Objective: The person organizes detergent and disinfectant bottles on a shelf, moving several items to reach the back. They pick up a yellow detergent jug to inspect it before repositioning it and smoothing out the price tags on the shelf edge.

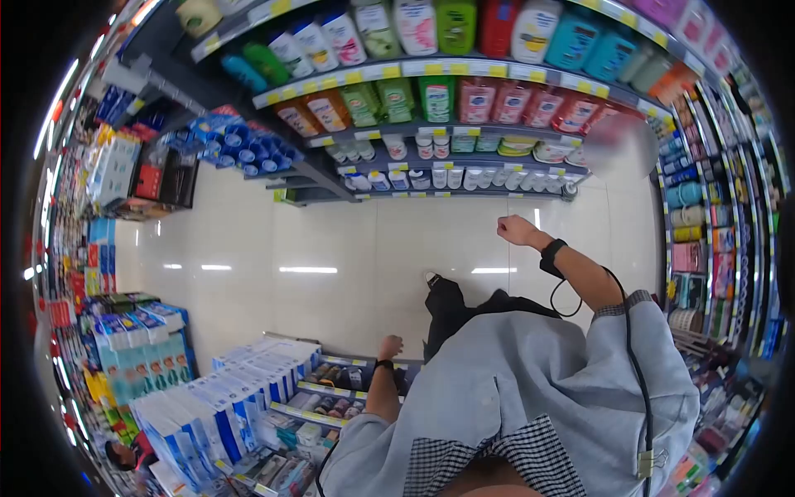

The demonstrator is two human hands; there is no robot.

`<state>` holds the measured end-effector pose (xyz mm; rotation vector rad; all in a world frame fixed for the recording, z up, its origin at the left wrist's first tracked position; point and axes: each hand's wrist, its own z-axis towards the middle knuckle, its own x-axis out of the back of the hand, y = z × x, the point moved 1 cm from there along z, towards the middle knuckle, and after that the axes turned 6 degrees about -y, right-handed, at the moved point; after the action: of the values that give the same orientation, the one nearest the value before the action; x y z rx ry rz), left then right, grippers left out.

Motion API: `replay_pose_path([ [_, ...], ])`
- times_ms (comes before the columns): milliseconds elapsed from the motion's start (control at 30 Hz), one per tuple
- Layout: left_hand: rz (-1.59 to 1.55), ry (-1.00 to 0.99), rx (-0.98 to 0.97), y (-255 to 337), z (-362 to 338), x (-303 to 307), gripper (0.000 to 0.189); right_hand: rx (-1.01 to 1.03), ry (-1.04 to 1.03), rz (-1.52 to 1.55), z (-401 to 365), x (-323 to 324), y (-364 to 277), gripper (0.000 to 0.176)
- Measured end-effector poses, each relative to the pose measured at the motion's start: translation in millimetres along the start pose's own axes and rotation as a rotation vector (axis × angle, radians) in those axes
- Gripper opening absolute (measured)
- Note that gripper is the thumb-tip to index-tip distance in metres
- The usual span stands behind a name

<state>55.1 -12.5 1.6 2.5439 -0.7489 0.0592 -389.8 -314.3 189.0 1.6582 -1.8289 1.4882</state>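
My right hand [517, 230] is held out over the pale tiled floor, its fingers curled into a fist with nothing visible in them. A black band [552, 255] circles that wrist, and a black cable [631, 348] runs along the arm and shirt. Nearest to this hand is the shelf of bottles and jars [472, 178] in front, apart from it. My left hand [391, 346] hangs low at my side, fingers loosely curled in, nothing seen in it. It is near a low shelf with small packs [331, 406] and touches nothing visible.
Shelving with shampoo bottles [414, 25] and pump bottles [437, 99] stands ahead. Another stocked shelf [691, 215] lines the right side. White-blue boxes [207, 406] are stacked at lower left, blue containers [244, 149] at upper left. A person [124, 455] is at the far lower left.
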Motion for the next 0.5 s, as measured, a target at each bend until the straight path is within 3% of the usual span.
replay_pose_path([
  [67, 0.102, -0.016, -0.060, 12, -7, -21, 0.026, 0.014, -0.004, 0.137, -41, -3, 15, 0.023],
  [167, -0.042, -0.005, 0.038, 78, -32, -51, 0.025, -0.034, 0.006, 0.191, -103, -33, 71, 0.023],
  [200, -0.001, -0.004, -0.076, 93, -36, -61, 0.025, -0.064, 0.012, 0.165, -126, -49, 98, 0.024],
  [300, -0.010, -0.015, -0.345, 138, -36, -97, 0.024, -0.266, 0.005, 0.107, -207, -101, 179, 0.025],
  [367, 0.014, -0.156, -0.398, 164, -32, -124, 0.029, -0.386, 0.068, 0.041, -261, -154, 237, 0.027],
  [433, 0.042, -0.214, -0.392, 195, -53, -152, 0.026, -0.671, 0.107, 0.255, -315, -186, 260, 0.028],
  [500, 0.123, -0.247, -0.384, 211, -71, -175, 0.026, -0.752, -0.013, 0.391, -358, -216, 262, 0.027],
])
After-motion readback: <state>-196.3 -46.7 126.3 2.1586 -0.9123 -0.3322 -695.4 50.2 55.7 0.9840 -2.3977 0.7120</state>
